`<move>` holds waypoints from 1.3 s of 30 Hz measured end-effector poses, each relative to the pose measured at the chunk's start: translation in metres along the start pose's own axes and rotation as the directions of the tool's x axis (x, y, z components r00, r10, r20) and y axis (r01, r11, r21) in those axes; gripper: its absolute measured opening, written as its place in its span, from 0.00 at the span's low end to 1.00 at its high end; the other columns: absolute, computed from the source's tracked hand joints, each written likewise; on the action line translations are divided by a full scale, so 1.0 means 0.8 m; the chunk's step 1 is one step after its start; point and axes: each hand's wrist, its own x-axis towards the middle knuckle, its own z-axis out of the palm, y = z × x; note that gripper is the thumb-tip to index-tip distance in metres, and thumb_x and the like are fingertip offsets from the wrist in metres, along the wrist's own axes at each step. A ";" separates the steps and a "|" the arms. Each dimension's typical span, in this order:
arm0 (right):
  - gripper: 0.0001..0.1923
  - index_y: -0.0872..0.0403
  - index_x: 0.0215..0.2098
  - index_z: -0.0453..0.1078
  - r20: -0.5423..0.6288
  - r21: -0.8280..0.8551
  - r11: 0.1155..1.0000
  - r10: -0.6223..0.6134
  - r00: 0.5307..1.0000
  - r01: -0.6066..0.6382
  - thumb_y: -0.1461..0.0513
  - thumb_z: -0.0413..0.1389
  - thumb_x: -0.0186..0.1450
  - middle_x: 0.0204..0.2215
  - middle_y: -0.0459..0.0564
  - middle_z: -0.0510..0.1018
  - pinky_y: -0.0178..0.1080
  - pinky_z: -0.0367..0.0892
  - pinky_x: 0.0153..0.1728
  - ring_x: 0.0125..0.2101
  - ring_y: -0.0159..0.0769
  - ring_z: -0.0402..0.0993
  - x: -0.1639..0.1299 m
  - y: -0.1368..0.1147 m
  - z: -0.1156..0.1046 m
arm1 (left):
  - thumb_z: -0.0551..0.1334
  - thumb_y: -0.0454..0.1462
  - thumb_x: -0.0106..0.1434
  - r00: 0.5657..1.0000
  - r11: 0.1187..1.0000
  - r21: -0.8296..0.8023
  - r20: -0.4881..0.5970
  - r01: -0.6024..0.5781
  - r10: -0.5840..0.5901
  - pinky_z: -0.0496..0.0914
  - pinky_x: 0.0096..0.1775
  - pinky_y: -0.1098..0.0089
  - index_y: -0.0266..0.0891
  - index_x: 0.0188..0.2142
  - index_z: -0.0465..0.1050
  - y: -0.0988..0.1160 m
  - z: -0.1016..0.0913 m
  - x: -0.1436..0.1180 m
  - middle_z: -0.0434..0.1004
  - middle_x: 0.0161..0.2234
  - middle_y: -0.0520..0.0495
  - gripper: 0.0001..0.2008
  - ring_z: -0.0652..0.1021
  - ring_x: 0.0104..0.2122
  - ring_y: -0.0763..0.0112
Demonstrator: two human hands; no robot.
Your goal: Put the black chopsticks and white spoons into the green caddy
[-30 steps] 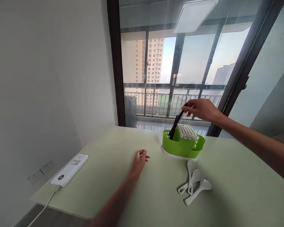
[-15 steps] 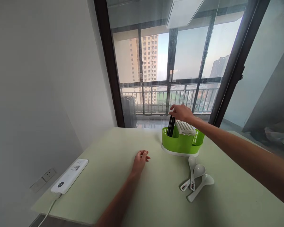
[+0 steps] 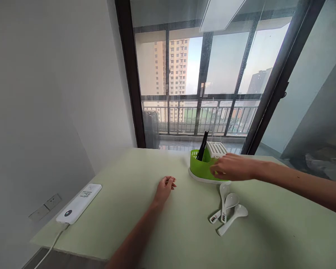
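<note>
Head view: the right hand [image 3: 232, 167] hangs empty with loose fingers before the green caddy [image 3: 203, 167] holding black chopsticks [image 3: 203, 145]; white spoons [image 3: 226, 207] lie just below; the left hand [image 3: 164, 186] rests curled on the bench [image 3: 123, 209]

A pale green surface [image 3: 123, 209] fills the near part of the room. On the left stands a plain white wall [image 3: 44, 93] with a socket plate [image 3: 44, 206] low down. On the far side, a tall dark-framed window [image 3: 201, 82] shows a balcony railing [image 3: 196, 119], a high-rise [image 3: 173, 74] and hazy daylight.
</note>
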 end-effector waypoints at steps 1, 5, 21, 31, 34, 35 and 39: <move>0.13 0.51 0.40 0.77 0.043 0.018 1.000 0.011 0.999 -0.011 0.61 0.49 0.69 0.30 0.51 0.81 0.37 0.57 0.30 0.29 0.39 0.76 -0.010 -0.001 0.012 | 0.60 0.54 0.61 1.000 1.000 0.007 0.002 -0.001 0.001 0.71 0.38 0.68 0.38 0.35 0.74 0.000 0.000 0.000 0.79 0.42 0.41 0.20 0.78 0.36 0.66; 0.13 0.50 0.43 0.78 0.133 0.108 0.991 0.061 0.989 -0.076 0.63 0.53 0.64 0.36 0.53 0.82 0.41 0.62 0.36 0.35 0.44 0.78 -0.041 0.005 0.057 | 0.60 0.52 0.60 1.000 0.999 0.028 0.006 -0.018 0.018 0.71 0.38 0.67 0.39 0.34 0.74 0.000 0.002 0.001 0.79 0.41 0.42 0.18 0.77 0.34 0.67; 0.22 0.49 0.50 0.75 0.239 0.175 0.972 0.113 0.965 -0.157 0.66 0.51 0.60 0.35 0.57 0.82 0.48 0.64 0.37 0.36 0.53 0.79 -0.083 -0.013 0.126 | 0.59 0.52 0.61 0.992 0.982 0.156 0.088 -0.105 0.092 0.69 0.36 0.68 0.39 0.31 0.74 -0.008 0.009 0.002 0.77 0.30 0.46 0.19 0.76 0.30 0.67; 0.23 0.47 0.51 0.73 0.254 0.234 0.964 0.065 0.965 -0.127 0.61 0.56 0.56 0.33 0.52 0.79 0.45 0.65 0.38 0.34 0.48 0.78 -0.109 -0.040 0.151 | 0.56 0.51 0.65 0.982 0.957 0.253 0.163 -0.138 0.098 0.69 0.36 0.69 0.39 0.33 0.74 0.002 0.009 -0.007 0.78 0.32 0.48 0.19 0.76 0.31 0.68; 0.18 0.47 0.45 0.75 0.209 0.268 0.955 0.071 0.975 -0.127 0.64 0.54 0.58 0.31 0.50 0.79 0.45 0.64 0.40 0.34 0.46 0.77 -0.114 -0.049 0.159 | 0.56 0.51 0.66 0.980 0.953 0.266 0.174 -0.144 0.099 0.69 0.37 0.69 0.39 0.33 0.74 0.002 0.009 -0.005 0.78 0.32 0.47 0.19 0.76 0.31 0.68; 0.16 0.48 0.43 0.76 0.199 0.283 0.950 0.074 0.977 -0.130 0.64 0.54 0.58 0.30 0.50 0.78 0.44 0.64 0.40 0.34 0.45 0.77 -0.116 -0.052 0.159 | 0.56 0.51 0.66 0.979 0.951 0.271 0.175 -0.146 0.100 0.69 0.37 0.69 0.39 0.34 0.74 0.003 0.009 -0.005 0.78 0.32 0.47 0.19 0.76 0.31 0.68; 0.05 0.50 0.27 0.73 0.226 0.343 0.932 0.042 0.973 -0.120 0.64 0.55 0.56 0.26 0.48 0.76 0.40 0.61 0.35 0.30 0.41 0.75 -0.124 -0.060 0.143 | 0.56 0.51 0.66 0.978 0.947 0.284 0.182 -0.151 0.101 0.69 0.37 0.69 0.39 0.33 0.74 0.007 0.009 -0.005 0.78 0.32 0.47 0.18 0.76 0.31 0.68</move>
